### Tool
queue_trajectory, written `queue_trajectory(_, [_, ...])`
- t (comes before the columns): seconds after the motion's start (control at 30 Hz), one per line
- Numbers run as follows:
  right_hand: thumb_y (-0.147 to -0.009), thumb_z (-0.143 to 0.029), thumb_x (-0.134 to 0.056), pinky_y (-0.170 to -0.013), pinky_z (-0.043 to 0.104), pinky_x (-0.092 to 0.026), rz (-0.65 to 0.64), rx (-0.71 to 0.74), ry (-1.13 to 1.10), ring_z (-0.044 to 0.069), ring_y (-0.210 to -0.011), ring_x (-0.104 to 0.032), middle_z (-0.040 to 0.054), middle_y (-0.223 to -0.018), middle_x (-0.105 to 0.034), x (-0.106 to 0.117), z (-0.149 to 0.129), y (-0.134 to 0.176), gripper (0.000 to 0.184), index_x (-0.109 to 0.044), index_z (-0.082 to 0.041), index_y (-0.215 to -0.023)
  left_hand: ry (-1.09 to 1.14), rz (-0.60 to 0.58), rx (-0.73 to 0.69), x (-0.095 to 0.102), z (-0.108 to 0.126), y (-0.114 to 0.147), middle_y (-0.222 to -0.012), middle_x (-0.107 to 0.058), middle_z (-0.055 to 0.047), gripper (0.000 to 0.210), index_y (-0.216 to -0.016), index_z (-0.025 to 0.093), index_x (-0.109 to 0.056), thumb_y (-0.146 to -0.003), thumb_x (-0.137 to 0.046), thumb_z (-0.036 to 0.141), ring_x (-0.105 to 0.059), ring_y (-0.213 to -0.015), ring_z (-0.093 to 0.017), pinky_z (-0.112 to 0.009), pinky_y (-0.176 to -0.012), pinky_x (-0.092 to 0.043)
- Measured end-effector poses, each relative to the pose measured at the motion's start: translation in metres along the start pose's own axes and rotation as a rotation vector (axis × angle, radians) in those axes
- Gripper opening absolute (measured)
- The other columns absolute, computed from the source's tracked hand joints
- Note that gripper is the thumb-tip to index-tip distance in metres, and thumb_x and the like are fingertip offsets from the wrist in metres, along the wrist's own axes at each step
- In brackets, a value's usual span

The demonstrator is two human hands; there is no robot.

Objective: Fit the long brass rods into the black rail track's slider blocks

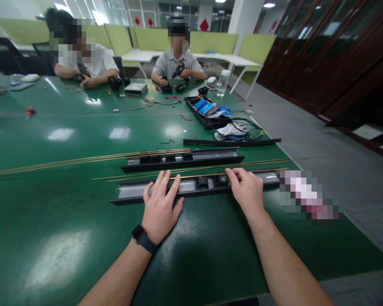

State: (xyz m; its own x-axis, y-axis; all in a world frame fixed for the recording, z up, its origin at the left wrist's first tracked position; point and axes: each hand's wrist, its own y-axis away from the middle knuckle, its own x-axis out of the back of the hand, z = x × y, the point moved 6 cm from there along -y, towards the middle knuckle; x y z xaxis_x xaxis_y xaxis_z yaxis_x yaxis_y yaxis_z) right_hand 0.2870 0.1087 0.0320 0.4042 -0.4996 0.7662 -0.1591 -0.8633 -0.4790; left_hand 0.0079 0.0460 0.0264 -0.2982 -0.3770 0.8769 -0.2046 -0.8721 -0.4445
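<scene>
A long black-edged channel with a pale inner face lies across the table in front of me. Small black blocks sit inside it. My left hand rests over the channel with its fingers spread, partly covering a block. Thumb and forefinger of my right hand pinch a thin golden rod along the channel's far edge. Just behind lie loose golden rods. A second channel with similar blocks stands farther back, and more golden rods reach over it from the left.
A black strip lies beyond the channels. Behind it are gloves, cable and a black tray holding blue packets. Two people sit across the green table, holding tools. A blurred-out pinkish item is near the right edge.
</scene>
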Motion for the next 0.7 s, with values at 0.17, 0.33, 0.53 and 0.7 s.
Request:
queue_trajectory(0.17, [-0.103, -0.071, -0.041, -0.077, 0.036, -0.036, 0.004, -0.012, -0.03, 0.022, -0.072, -0.062, 0.0051, -0.07, -0.071, 0.0025, -0.0008, -0.0006, 0.063, -0.076, -0.022, -0.084, 0.008, 0.007, 0.0, 0.0, -0.0002, -0.0001, -0.169, -0.041, -0.016, 0.056, -0.157, 0.024, -0.051, -0.102, -0.058, 0.032, -0.037, -0.158, -0.034, -0.056, -0.123, -0.028])
queue_trajectory(0.33, [-0.099, -0.067, -0.053, -0.075, 0.034, -0.042, 0.002, -0.059, -0.153, 0.022, -0.073, -0.067, 0.004, -0.075, -0.073, 0.0035, 0.0009, 0.0008, 0.05, -0.075, -0.022, -0.099, 0.012, 0.002, 0.004, -0.0007, -0.0006, 0.0001, -0.169, -0.041, -0.016, 0.057, -0.158, 0.025, -0.051, -0.102, -0.058, 0.033, -0.037, -0.158, -0.034, -0.056, -0.123, -0.029])
queue_trajectory(0.53, [-0.099, -0.061, -0.056, -0.073, 0.034, -0.044, -0.025, -0.049, -0.181, 0.022, -0.071, -0.068, 0.0035, -0.075, -0.074, 0.002, 0.0002, 0.0015, 0.043, -0.075, -0.024, -0.091, 0.009, -0.001, 0.007, -0.0005, -0.0003, 0.0002, -0.169, -0.041, -0.016, 0.058, -0.158, 0.025, -0.05, -0.101, -0.058, 0.032, -0.036, -0.159, -0.035, -0.056, -0.122, -0.03])
queue_trajectory(0.7, [-0.099, -0.061, -0.055, -0.072, 0.033, -0.043, -0.029, -0.054, -0.176, 0.021, -0.068, -0.067, 0.003, -0.072, -0.073, 0.0032, -0.0014, 0.0006, 0.044, -0.075, -0.024, -0.087, 0.005, -0.002, 0.004, -0.0004, 0.0002, 0.0005, -0.169, -0.041, -0.016, 0.058, -0.158, 0.024, -0.05, -0.102, -0.058, 0.032, -0.035, -0.159, -0.035, -0.057, -0.122, -0.03])
